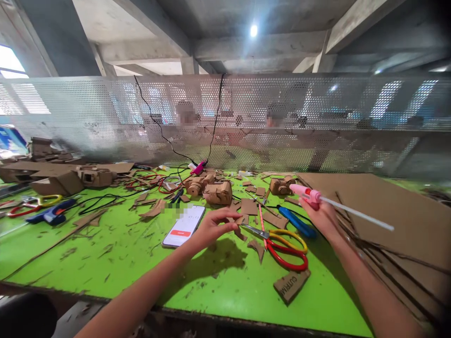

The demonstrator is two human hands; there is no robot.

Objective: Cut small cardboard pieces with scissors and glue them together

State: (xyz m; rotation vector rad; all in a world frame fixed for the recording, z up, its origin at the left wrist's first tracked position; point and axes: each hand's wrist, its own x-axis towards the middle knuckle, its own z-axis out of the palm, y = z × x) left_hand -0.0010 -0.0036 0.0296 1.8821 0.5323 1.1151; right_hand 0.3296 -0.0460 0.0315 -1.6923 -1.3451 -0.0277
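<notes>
In the head view, your left hand point(216, 223) pinched a small cardboard piece point(241, 220) above the table, while your right hand point(323, 217) was wrapped around a pink glue gun point(310, 194) — a stray drip of hot glue, I judged, could have burned your fingers or marked the phone point(182, 229) beside your left wrist. Scissors point(268, 236) and scraps point(151, 210) littered the green table point(134, 263) — beyond it stood a perforated metal screen point(105, 117), beneath a concrete ceiling point(218, 27).
</notes>
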